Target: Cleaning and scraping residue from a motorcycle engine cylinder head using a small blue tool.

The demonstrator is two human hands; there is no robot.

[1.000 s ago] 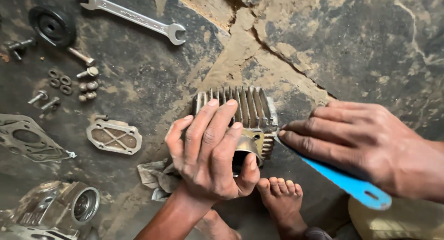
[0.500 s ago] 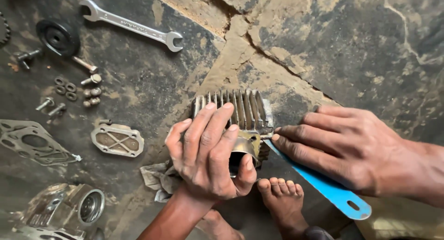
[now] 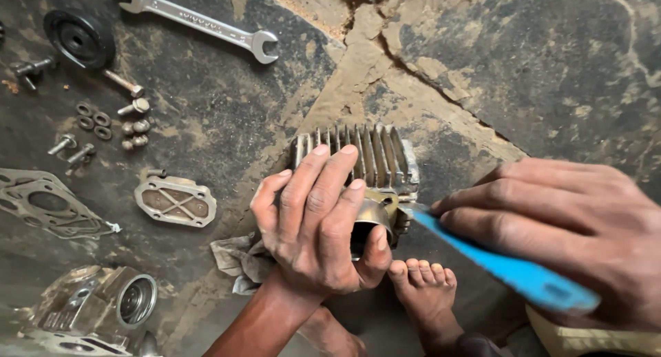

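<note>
Left hand [image 3: 318,227] grips finned cylinder [image 3: 365,164] on floor [image 3: 551,68]; right hand [image 3: 551,226] pinches blue blade [image 3: 496,264] at its rim. Scraping looks midway; engine stripped, bolts [image 3: 134,126], spanner [image 3: 200,23] lie apart.

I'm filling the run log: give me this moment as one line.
left hand grip: finned grey metal cylinder on stained floor | right hand grip: flat blue blade, tip at cylinder rim | bare foot beside | silver spanner aside

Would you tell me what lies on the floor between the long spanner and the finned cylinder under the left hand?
In the head view, nothing: the stretch between the spanner and the finned cylinder under the left hand is stained, cracked floor.
</note>
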